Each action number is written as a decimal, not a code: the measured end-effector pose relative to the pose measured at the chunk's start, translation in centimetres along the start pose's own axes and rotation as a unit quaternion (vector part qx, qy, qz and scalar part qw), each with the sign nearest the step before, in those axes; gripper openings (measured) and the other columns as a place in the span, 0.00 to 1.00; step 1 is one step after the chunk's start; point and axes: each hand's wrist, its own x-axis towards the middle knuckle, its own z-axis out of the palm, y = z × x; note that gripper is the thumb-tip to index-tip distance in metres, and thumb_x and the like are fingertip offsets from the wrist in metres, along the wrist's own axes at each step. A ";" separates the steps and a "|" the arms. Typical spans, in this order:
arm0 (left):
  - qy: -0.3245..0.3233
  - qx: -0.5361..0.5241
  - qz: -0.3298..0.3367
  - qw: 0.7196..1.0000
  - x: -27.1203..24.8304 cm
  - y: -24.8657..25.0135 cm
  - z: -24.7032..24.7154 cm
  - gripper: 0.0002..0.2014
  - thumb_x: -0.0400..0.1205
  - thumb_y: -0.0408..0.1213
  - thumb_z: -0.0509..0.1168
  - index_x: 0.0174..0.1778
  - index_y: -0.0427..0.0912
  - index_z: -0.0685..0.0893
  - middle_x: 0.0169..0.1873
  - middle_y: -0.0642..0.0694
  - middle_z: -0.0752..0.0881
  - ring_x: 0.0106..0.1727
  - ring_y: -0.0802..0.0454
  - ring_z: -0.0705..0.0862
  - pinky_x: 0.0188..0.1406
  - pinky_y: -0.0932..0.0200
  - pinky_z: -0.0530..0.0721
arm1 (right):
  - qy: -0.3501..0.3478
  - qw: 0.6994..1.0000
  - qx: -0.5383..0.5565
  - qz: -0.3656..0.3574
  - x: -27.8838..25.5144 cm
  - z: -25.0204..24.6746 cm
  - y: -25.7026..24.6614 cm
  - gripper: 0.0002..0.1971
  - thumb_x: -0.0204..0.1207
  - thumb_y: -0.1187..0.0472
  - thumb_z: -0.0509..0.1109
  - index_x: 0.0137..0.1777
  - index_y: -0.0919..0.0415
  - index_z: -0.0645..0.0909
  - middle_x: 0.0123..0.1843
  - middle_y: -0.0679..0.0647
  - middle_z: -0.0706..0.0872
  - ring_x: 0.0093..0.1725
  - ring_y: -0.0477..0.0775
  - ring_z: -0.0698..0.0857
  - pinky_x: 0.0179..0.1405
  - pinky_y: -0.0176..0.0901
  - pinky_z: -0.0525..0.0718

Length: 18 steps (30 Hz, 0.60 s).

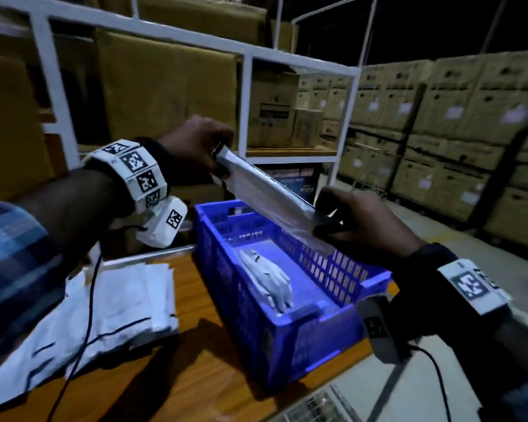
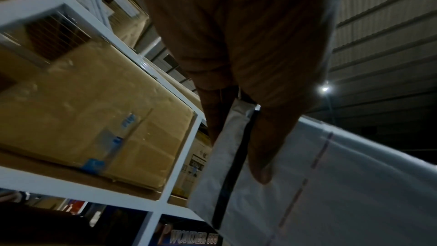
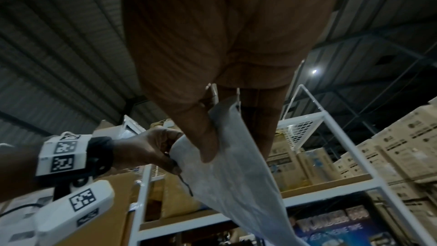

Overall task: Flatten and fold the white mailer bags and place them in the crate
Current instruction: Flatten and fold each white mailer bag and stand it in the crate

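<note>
A white mailer bag (image 1: 265, 190) is stretched in the air above the blue crate (image 1: 290, 339). My left hand (image 1: 217, 153) pinches its far upper end, and my right hand (image 1: 326, 220) pinches its near lower end. The left wrist view shows my thumb lying on the bag (image 2: 354, 184) beside its black strip. In the right wrist view the bag (image 3: 236, 175) hangs from my thumb and fingers, with my left hand (image 3: 170, 154) gripping its other corner. Folded white bags (image 1: 269, 278) lie inside the crate. A loose pile of white mailer bags (image 1: 113, 303) sits on the wooden table (image 1: 180, 385) at the left.
A white metal shelf frame (image 1: 244, 99) with cardboard boxes stands right behind the crate. Stacked cartons (image 1: 445, 132) fill the right background. Black cables (image 1: 86, 324) from the wrist cameras trail over the bag pile and table.
</note>
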 end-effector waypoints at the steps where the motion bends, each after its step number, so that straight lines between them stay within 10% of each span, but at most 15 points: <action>1: -0.001 -0.004 0.001 1.000 1.2 0.4 0.5 0.22 0.57 0.25 0.84 0.35 0.43 0.77 0.27 0.52 0.77 0.34 0.51 0.74 0.26 0.74 0.67 | 0.002 1.000 -0.006 0.011 0.0 -0.5 0.6 0.13 0.66 0.64 0.78 0.40 0.53 0.75 0.35 0.53 0.84 0.38 0.61 0.85 0.38 0.57 0.83; 4: -0.008 0.008 0.011 1.000 4.7 1.2 2.0 0.22 0.58 0.28 0.85 0.36 0.44 0.78 0.31 0.43 0.80 0.35 0.49 0.77 0.30 0.60 0.70 | -0.001 0.999 -0.027 0.025 0.0 -1.4 2.4 0.11 0.67 0.63 0.77 0.40 0.57 0.75 0.36 0.57 0.84 0.39 0.64 0.83 0.38 0.58 0.81; 18: -0.119 0.060 -0.047 0.990 15.8 -3.2 12.4 0.22 0.63 0.39 0.84 0.49 0.38 0.84 0.40 0.47 0.80 0.42 0.48 0.79 0.37 0.55 0.74 | -0.107 0.986 -0.074 0.102 6.9 1.6 10.1 0.13 0.69 0.60 0.78 0.38 0.53 0.73 0.40 0.55 0.85 0.42 0.59 0.81 0.40 0.49 0.78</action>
